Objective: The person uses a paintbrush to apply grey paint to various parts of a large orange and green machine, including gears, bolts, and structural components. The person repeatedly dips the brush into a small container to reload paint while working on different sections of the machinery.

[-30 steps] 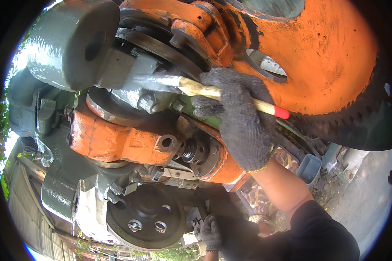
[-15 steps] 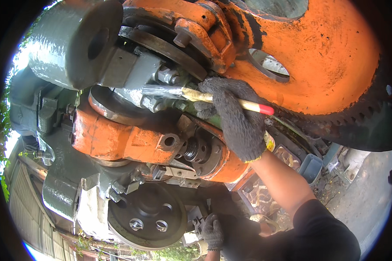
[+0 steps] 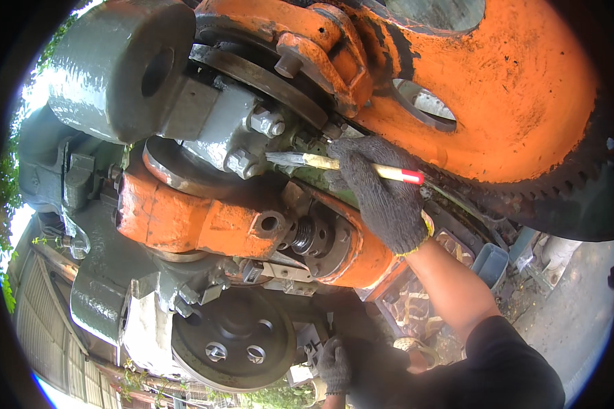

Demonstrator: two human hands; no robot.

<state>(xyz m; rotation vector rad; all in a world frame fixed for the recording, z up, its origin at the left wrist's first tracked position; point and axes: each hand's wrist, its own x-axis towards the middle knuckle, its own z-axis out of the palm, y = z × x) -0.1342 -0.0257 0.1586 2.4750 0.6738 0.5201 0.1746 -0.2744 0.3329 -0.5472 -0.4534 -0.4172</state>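
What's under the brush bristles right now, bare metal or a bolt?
The paintbrush bristles lie on grey-painted casting beside two hex bolts. The gloved right hand grips the handle and covers the green surface behind it; what lies beneath the bristle tips is hidden.

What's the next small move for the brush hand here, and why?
Probably a short stroke leftward across the grey bolt head. The right hand holds the paintbrush with its bristles just touching that bolt, and the grey casting beside it already looks wet with paint.
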